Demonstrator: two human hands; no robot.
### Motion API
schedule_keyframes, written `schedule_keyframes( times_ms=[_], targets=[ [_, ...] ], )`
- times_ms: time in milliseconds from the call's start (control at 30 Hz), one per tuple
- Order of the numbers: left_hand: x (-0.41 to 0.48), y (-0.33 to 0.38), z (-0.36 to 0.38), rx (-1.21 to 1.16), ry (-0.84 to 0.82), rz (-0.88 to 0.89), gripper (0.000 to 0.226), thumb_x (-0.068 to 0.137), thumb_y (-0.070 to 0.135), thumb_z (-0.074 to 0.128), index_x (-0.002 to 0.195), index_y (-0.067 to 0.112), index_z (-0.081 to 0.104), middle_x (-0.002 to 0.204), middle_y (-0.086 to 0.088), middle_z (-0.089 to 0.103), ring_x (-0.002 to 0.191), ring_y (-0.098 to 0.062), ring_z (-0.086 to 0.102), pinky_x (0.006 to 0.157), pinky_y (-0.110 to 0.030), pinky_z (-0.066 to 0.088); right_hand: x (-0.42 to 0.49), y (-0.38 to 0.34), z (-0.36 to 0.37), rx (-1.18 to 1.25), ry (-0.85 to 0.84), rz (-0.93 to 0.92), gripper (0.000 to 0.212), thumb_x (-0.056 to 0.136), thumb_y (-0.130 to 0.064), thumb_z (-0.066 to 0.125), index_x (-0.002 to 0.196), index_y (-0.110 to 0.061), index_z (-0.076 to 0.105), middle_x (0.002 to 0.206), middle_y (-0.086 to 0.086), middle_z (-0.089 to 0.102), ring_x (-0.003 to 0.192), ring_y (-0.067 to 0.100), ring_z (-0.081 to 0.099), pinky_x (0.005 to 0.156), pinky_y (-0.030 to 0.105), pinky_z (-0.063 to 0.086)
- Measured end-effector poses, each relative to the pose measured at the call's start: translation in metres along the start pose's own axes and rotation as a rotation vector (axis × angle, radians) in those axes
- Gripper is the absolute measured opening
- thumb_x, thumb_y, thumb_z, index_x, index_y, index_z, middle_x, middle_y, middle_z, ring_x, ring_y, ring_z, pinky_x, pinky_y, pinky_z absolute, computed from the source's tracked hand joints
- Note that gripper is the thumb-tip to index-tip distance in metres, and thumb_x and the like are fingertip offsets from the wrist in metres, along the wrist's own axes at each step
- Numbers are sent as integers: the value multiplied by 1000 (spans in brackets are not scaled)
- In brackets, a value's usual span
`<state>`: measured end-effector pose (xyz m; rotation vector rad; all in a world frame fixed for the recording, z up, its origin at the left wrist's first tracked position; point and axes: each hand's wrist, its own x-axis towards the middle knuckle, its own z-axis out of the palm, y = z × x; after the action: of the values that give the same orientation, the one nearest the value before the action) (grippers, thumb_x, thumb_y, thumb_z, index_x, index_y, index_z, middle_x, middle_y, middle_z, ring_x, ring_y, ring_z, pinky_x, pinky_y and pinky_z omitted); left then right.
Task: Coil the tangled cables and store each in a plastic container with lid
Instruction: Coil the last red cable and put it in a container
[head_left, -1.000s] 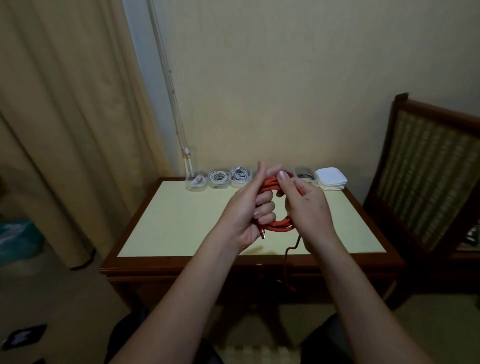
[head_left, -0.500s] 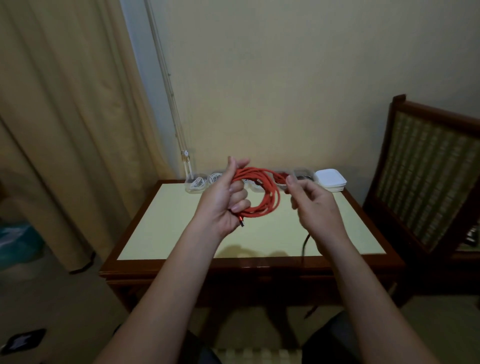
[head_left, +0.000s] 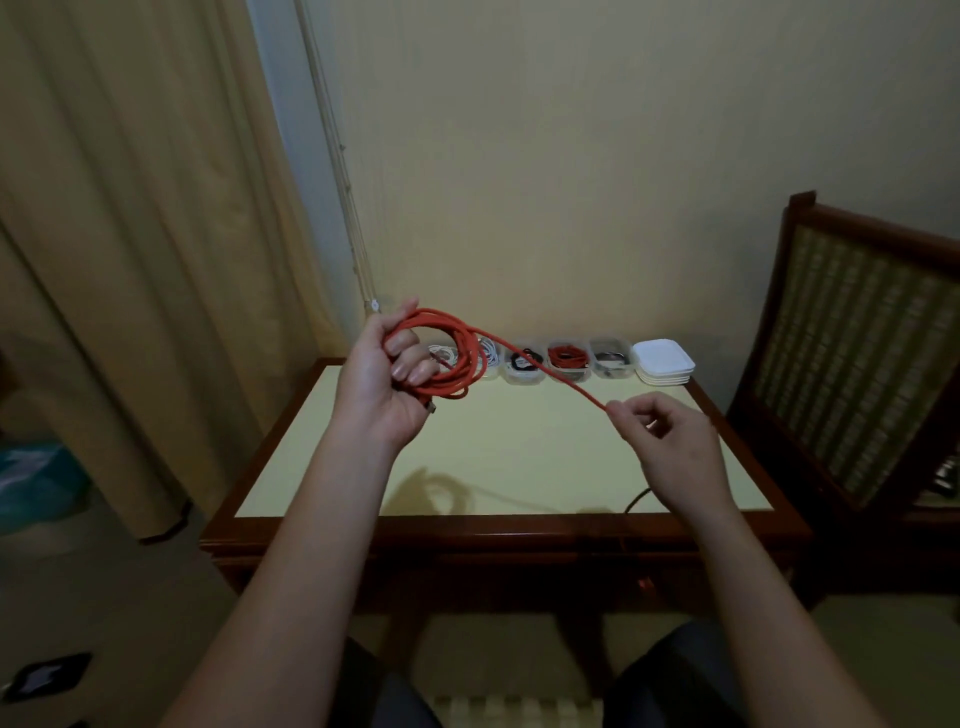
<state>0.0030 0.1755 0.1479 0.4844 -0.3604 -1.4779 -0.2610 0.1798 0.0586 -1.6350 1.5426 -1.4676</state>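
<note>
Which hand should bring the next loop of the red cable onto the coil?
Right. The right hand pinches the free strand of the red cable, while the left hand is full, gripping the coil.

head-worn view, forward and down over table (head_left: 519, 441)

Table: rectangular dark-wood table with a pale yellow inset top (head_left: 519, 452), set against the wall.
Wall: plain cream painted wall (head_left: 571, 156), behind the table.
Curtain: beige pleated fabric curtain (head_left: 130, 234), hanging at left down to the floor.
Cords: thin pale pull cords (head_left: 337, 171), hanging beside the curtain's edge (lower end near the table's back left corner).
Chair: dark-wood chair with a woven cane back (head_left: 857, 353), just right of the table.
Floor items: blurred teal object (head_left: 36, 483) at far left; flat black object (head_left: 44, 675) at lower left.
</note>
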Motion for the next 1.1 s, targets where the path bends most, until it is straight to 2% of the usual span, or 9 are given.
schedule_keyframes(
  times_ms=[100,267,400,533,767,867,933,1000,1100],
  targets=[
    [4,-4,-2,83,12,66,3,101,13,55,100,11,55,51,8,31,35,-5,27,35,-17,25,-4,1,5,-165,-15,-127,19,91,-34,73,76,-23,73,70,-10,67,66,2,57,61,17,40],
    [-1,-23,-3,531,-7,318,9,103,20,56,104,11,56,57,4,45,46,-8,44,46,-22,39,-7,-11,19,-378,-94,-425,30,95,-40,63,72,-21,69,70,-8,66,68,14,59,63,36,45],
    [-14,-44,-2,966,-80,363,29,102,18,56,131,14,55,67,-5,59,55,-13,63,55,-26,51,-11,-35,28,-285,-139,-506,34,95,-41,60,68,-21,67,62,-13,58,62,5,49,60,28,34],
    [-24,-60,-3,1306,-210,362,31,100,19,60,132,17,59,77,-3,68,59,-12,67,59,-28,57,-13,-54,29,-92,-163,-425,32,97,-33,66,65,-27,65,55,-16,58,57,4,53,55,20,34],
    [-28,-69,0,911,-264,-94,28,107,29,47,122,12,62,60,2,41,37,-7,31,39,-20,26,-12,-60,29,53,-38,-234,24,87,-40,76,74,-25,64,63,-12,59,57,4,50,56,17,36],
    [-33,-65,6,699,-290,-197,25,101,38,54,97,18,70,56,6,25,36,-3,19,37,-18,16,-10,-61,28,72,-12,-151,32,88,-54,69,81,-24,64,73,-11,62,58,4,47,59,26,40],
    [-34,-62,8,657,-335,-185,17,94,35,63,92,21,73,58,6,25,36,-1,18,37,-18,14,-11,-62,26,75,-123,-78,45,84,-71,60,95,-28,68,87,-11,69,63,2,52,65,28,44],
    [-35,-60,10,629,-365,-177,27,89,29,65,111,14,68,60,6,33,35,0,20,36,-16,17,-12,-63,22,169,-295,-23,59,77,-80,60,110,-32,69,101,-13,73,78,0,62,75,28,49],
    [-36,-57,12,598,-368,-155,41,94,20,59,131,2,55,50,10,43,33,1,23,35,-14,19,-11,-64,16,391,-531,62,47,80,-48,79,120,-26,66,103,-10,75,91,1,68,78,21,52]
  ],
)
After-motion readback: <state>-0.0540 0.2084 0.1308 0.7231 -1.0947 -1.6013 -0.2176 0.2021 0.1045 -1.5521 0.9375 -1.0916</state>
